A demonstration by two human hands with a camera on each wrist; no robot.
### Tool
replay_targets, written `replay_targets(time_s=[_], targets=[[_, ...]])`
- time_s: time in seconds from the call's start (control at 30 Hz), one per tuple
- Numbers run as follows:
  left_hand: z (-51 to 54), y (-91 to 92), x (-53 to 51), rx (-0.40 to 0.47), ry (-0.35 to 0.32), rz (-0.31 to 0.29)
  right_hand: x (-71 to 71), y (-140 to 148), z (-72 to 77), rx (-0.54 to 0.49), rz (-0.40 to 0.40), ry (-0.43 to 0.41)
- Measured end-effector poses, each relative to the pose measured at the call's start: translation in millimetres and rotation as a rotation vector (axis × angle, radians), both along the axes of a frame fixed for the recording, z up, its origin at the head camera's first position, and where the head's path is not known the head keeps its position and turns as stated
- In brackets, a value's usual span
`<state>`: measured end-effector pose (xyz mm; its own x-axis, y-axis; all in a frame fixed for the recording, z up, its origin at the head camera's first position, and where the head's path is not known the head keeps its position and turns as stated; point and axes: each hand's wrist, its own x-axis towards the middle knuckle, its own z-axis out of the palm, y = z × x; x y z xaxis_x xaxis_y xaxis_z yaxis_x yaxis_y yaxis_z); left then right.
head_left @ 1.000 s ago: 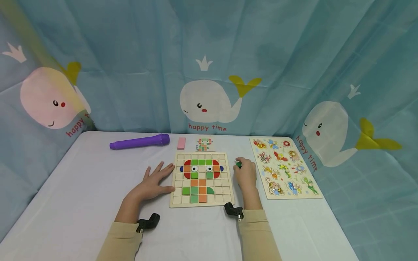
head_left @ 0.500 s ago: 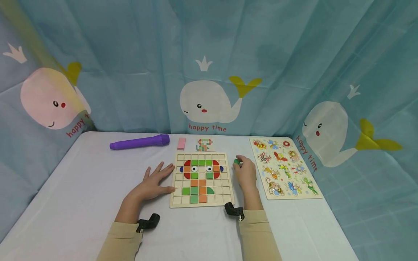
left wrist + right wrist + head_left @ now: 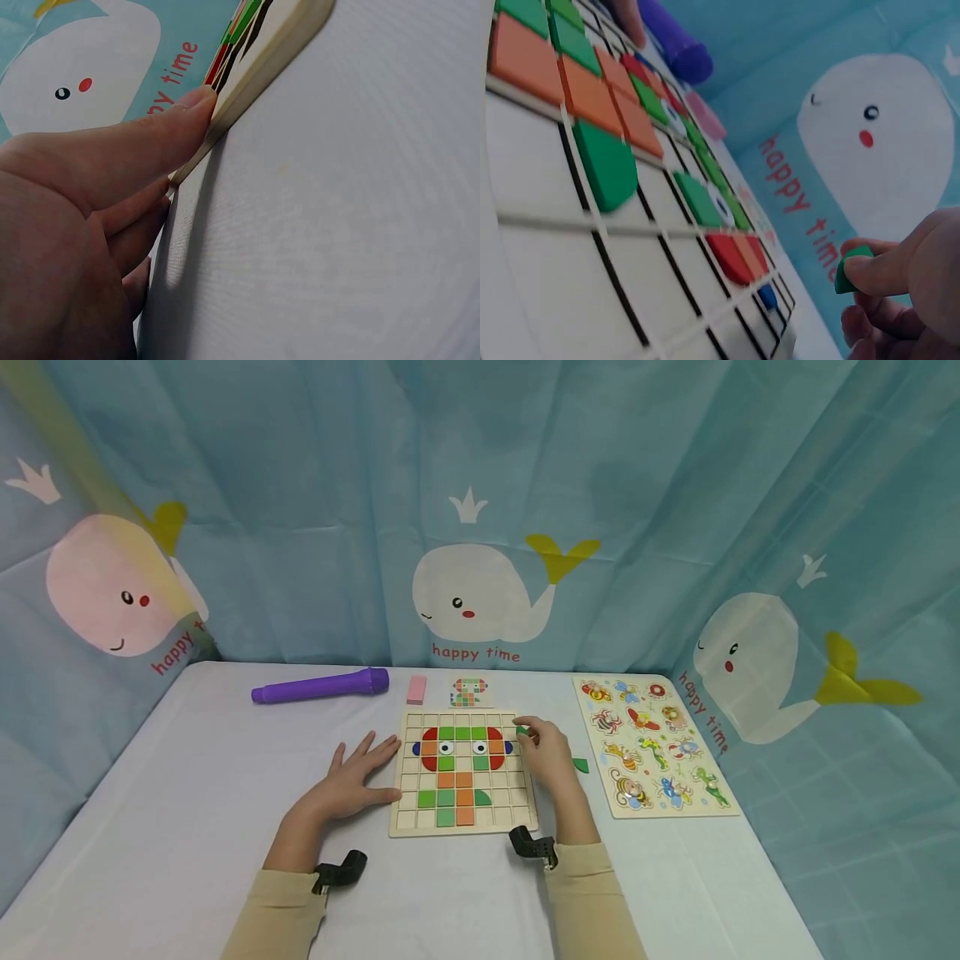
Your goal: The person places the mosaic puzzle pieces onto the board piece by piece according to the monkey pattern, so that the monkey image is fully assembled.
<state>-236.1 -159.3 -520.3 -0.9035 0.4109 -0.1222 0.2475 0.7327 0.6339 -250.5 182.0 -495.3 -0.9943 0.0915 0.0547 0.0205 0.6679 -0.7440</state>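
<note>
A wooden grid board (image 3: 510, 797) lies mid-table, with orange, green, red and blue tiles and two eye tiles set in its squares. My left hand (image 3: 345, 787) has its fingers spread on the cloth, thumb and fingertips touching the board's left edge; the left wrist view shows the thumb (image 3: 150, 146) against that edge. Over the board's right edge, my right hand (image 3: 551, 758) pinches a small green tile (image 3: 847, 271) between thumb and fingers, which partly cover it. A second green tile (image 3: 581, 765) with a curved side lies on the cloth right of that hand.
Behind the board are a small pattern card (image 3: 470, 692), a pink block (image 3: 417, 690) and a purple microphone-shaped stick (image 3: 322, 687). An insect picture puzzle board (image 3: 652, 747) lies to the right. A whale-print curtain (image 3: 300, 527) rises behind the table.
My right hand has lifted the green tile from the cloth and moved left to the board's right edge, uncovering another green tile. My left hand stays in place.
</note>
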Motion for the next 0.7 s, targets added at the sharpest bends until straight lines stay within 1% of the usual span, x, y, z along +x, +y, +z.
replay_targets(time_s=[0.13,0.27,0.5,0.7], targets=[[-0.1,0.2,-0.3,0.000,-0.003,0.002,4.1,-13.4,9.0,-0.035,0.049,0.008],[-0.5,-0.1,-0.1,0.003,0.002,0.003,7.5,-24.5,13.3,-0.067,0.100,0.011],[-2.4,-1.6,0.5,0.000,-0.001,0.003,11.3,-42.5,14.4,-0.054,0.188,-0.016],[-3.7,-1.7,0.0,-0.004,-0.004,-0.001,16.6,-58.9,14.1,-0.085,0.259,-0.063]])
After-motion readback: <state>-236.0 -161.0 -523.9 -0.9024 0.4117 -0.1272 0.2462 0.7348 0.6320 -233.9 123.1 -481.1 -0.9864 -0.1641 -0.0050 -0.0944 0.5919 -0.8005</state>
